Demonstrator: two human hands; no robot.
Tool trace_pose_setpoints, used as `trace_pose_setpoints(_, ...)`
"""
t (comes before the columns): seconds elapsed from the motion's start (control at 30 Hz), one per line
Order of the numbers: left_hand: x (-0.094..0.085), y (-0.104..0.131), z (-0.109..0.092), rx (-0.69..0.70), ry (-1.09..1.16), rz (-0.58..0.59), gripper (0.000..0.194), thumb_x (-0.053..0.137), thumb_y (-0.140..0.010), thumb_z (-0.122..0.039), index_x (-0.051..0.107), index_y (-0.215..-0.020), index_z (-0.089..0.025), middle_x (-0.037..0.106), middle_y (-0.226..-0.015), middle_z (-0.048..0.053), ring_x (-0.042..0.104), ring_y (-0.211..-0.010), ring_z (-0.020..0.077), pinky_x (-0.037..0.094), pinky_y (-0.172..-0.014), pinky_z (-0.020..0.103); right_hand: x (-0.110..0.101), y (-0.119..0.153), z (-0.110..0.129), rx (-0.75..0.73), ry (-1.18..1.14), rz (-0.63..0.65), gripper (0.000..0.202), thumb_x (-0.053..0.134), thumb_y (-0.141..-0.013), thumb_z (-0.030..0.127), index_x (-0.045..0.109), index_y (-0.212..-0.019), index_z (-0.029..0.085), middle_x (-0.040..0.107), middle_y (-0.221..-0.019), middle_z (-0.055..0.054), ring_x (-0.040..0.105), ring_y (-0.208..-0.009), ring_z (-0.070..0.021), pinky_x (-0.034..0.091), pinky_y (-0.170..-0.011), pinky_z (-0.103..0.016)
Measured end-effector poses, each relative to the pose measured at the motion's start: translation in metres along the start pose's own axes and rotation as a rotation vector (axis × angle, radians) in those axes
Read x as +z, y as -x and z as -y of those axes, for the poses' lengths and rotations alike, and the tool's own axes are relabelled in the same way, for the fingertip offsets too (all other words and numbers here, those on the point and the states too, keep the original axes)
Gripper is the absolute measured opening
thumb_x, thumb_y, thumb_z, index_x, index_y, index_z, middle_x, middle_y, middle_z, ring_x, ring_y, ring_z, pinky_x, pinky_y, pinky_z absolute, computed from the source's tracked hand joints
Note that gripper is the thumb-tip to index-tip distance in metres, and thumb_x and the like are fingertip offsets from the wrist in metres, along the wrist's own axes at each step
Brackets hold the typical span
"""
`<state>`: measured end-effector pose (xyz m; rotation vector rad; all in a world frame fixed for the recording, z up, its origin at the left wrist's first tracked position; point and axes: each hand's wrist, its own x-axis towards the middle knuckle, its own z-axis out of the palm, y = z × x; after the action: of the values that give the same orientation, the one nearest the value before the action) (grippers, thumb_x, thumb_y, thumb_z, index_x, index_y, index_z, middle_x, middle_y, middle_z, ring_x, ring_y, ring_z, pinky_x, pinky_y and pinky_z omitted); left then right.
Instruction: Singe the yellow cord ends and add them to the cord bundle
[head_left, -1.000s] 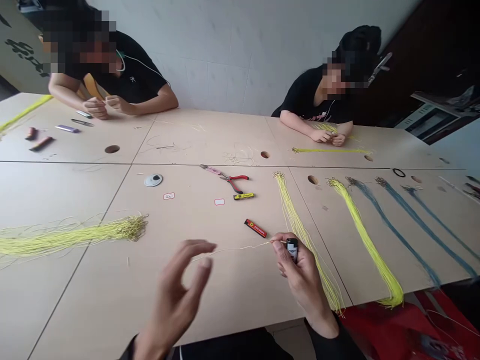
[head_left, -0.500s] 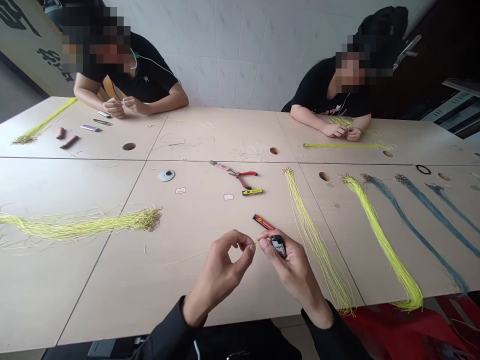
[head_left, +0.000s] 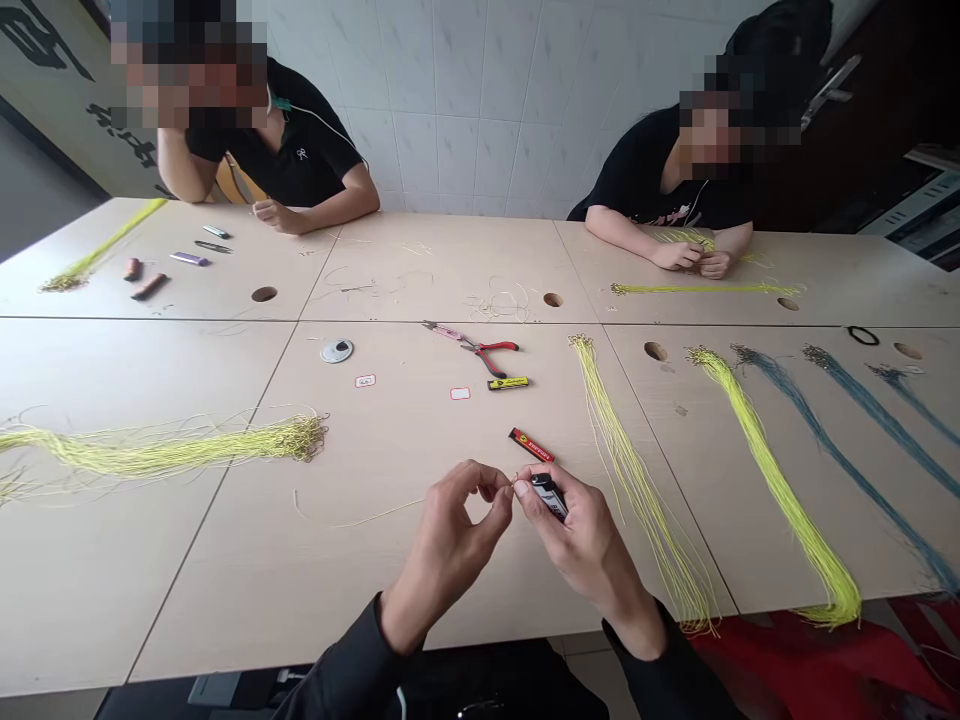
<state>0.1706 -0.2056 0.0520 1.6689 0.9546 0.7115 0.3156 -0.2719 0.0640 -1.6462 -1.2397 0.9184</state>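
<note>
Between thumb and forefinger, my left hand point(head_left: 461, 530) pinches the end of a thin yellow cord point(head_left: 375, 516), whose tail trails left over the table. My right hand point(head_left: 581, 530) meets it fingertip to fingertip and holds a black lighter point(head_left: 550, 495) in its curled fingers. The small piece at the cord's end, between the fingertips, is too small to make out. A red lighter point(head_left: 532, 445) lies just beyond my right hand. To the right of that hand a bundle of yellow cords point(head_left: 630, 470) runs down to the table's front edge.
Pliers with red handles point(head_left: 491, 355) and a yellow lighter point(head_left: 508, 384) lie ahead. Another yellow bundle point(head_left: 187, 445) is at left; yellow point(head_left: 772, 470) and blue bundles point(head_left: 885, 425) lie at right. Two people sit across the table point(head_left: 247, 590), which has round holes.
My hands stay nearly in place, the right one turned slightly with the lighter. Across the table, the person on the left has raised one hand to the head. The view has shifted slightly.
</note>
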Motion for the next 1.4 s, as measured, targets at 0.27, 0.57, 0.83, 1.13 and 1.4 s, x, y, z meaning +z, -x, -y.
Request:
trace_pose_setpoints(0.27, -0.003, 0.001, 0.003, -0.059, 0.095, 0.039, 0.018, 0.055, -0.094, -0.035, 0.063, -0.094, -0.019, 0.066, -0.090, 0.004, 0.058, -0.086, 0.0162, 0.044, -0.082, 0.031, -0.002, 0.002, -0.005, -0.057, 0.054, 0.033, 0.022, 0.051, -0.098, 0.038, 0.057, -0.096, 0.017, 0.042, -0.060, 0.006, 0.035, -0.049, -0.0092, 0.030, -0.047, -0.023)
trace_pose_setpoints(0.57, -0.004, -0.007, 0.007, -0.191, 0.501, 0.233, 0.029, 0.060, -0.093, -0.044, 0.065, -0.099, -0.015, 0.065, -0.091, 0.006, 0.056, -0.083, 0.0158, 0.045, -0.076, 0.030, -0.003, 0.004, -0.003, -0.003, 0.012, 0.122, 0.025, 0.050, -0.098, 0.040, 0.058, -0.094, 0.017, 0.047, -0.062, 0.003, 0.037, -0.051, -0.0104, 0.030, -0.048, -0.024)
trace_pose_setpoints(0.83, -0.004, -0.005, 0.005, -0.246, 0.601, 0.190, 0.026, 0.069, -0.087, -0.039, 0.061, -0.089, -0.015, 0.056, -0.079, 0.001, 0.050, -0.076, 0.0118, 0.041, -0.071, 0.025, -0.002, 0.005, -0.007, -0.011, 0.020, 0.066, 0.026, 0.049, -0.098, 0.041, 0.057, -0.090, 0.018, 0.046, -0.062, 0.004, 0.035, -0.050, -0.0099, 0.028, -0.047, -0.024)
trace_pose_setpoints(1.13, 0.000, -0.007, 0.002, -0.253, 0.654, 0.186, 0.027, 0.071, -0.085, -0.039, 0.061, -0.091, -0.015, 0.059, -0.083, 0.003, 0.053, -0.077, 0.0132, 0.044, -0.073, 0.027, 0.002, 0.007, -0.009, 0.000, -0.006, 0.027, 0.028, 0.049, -0.099, 0.043, 0.059, -0.092, 0.018, 0.049, -0.062, 0.003, 0.039, -0.050, -0.0108, 0.031, -0.047, -0.024)
trace_pose_setpoints(1.4, 0.001, -0.005, 0.007, -0.282, 0.657, 0.233, 0.029, 0.063, -0.091, -0.043, 0.060, -0.085, -0.015, 0.059, -0.078, 0.003, 0.054, -0.077, 0.0149, 0.044, -0.078, 0.029, 0.007, 0.008, -0.007, 0.009, -0.053, 0.035, 0.033, 0.046, -0.099, 0.045, 0.057, -0.085, 0.018, 0.055, -0.069, 0.000, 0.045, -0.056, -0.0118, 0.036, -0.054, -0.024)
